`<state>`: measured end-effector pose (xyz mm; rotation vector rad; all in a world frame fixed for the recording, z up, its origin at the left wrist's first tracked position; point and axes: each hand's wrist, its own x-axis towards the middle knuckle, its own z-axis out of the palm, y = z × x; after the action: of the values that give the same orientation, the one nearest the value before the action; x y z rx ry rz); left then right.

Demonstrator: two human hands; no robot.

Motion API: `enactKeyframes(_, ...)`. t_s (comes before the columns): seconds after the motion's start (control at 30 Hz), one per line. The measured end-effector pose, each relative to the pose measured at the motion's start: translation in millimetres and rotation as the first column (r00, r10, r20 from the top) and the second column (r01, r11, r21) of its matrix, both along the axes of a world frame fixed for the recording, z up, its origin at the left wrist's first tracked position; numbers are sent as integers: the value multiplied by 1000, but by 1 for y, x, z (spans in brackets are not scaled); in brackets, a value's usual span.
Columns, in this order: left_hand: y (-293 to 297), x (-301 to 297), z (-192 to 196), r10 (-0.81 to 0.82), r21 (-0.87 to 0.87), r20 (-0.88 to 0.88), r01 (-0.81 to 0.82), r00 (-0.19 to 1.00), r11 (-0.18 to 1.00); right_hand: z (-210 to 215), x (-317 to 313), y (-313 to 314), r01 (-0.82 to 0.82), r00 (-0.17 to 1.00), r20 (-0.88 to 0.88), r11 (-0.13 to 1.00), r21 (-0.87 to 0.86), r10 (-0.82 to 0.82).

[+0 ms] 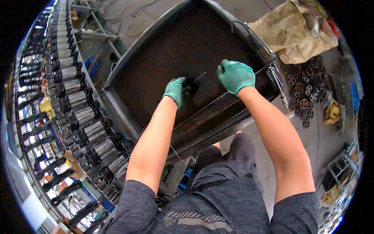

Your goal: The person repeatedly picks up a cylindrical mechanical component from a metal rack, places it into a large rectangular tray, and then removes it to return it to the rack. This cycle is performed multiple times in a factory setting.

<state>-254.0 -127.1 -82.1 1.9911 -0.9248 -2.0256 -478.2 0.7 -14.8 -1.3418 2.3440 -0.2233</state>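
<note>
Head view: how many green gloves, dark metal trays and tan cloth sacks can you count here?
Green gloves: 2, on the left hand and the right hand
Dark metal tray: 1
Tan cloth sack: 1
Total: 4

A small black part (pixel 189 84) sits on the dark metal tray (pixel 163 50), with a thin wire (pixel 200 75) angling up from it.
</note>
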Motion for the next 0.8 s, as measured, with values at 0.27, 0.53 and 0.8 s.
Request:
enactKeyframes(0.27, 12, 12, 22, 25, -106, 140, -10, 990, 994, 0, -3, 2, 27, 998, 63, 1000, -15, -26)
enactKeyframes(0.53, 27, 54, 36, 8, -201, 203, 34, 979, 979, 0, -4, 2, 17, 997, 71, 999, -34, -15)
enactKeyframes(0.8, 50, 56, 50, -111, -268, 258, 181, 960, 946, 4, -5, 2, 2, 995, 99, 1000, -23, 0)
